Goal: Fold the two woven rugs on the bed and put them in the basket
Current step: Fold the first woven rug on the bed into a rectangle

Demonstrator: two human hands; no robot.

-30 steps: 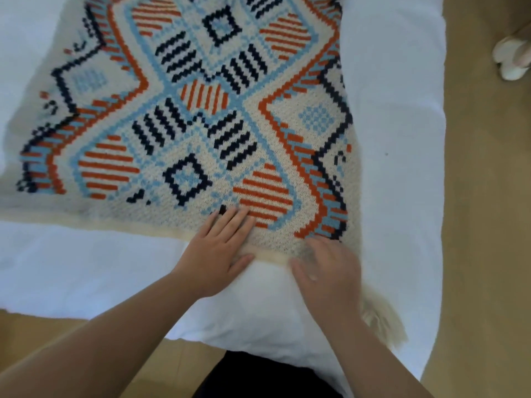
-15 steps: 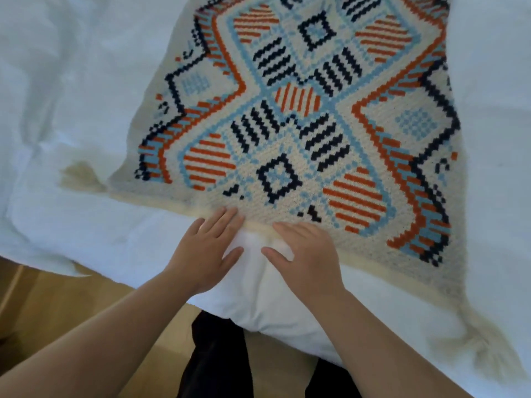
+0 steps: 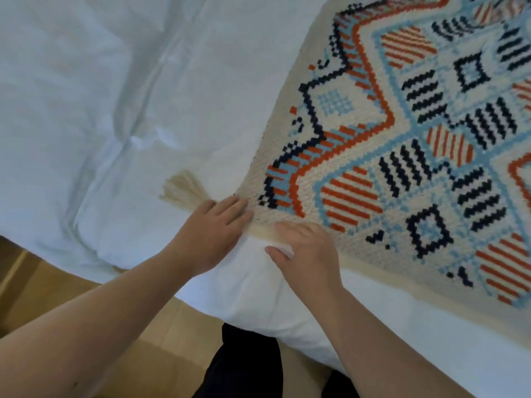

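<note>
One woven rug (image 3: 402,156), cream with orange, navy and light-blue geometric patterns, lies spread flat on the white bed (image 3: 115,110). A cream tassel (image 3: 184,191) sticks out at its near left corner. My left hand (image 3: 209,239) rests flat with straight fingers on that corner, right beside the tassel. My right hand (image 3: 307,254) lies flat on the rug's near cream edge, just to the right of the left hand. No second rug and no basket appear in this view.
The white bedding is creased to the left of the rug. The bed's near edge runs diagonally across the lower part of the view. Tan floor (image 3: 43,297) shows below it, and dark trousers (image 3: 247,366) at the bottom centre.
Both hands have slid left along the rug's near edge, from near the right corner to the left corner by the tassel. The view has swung left with them.
</note>
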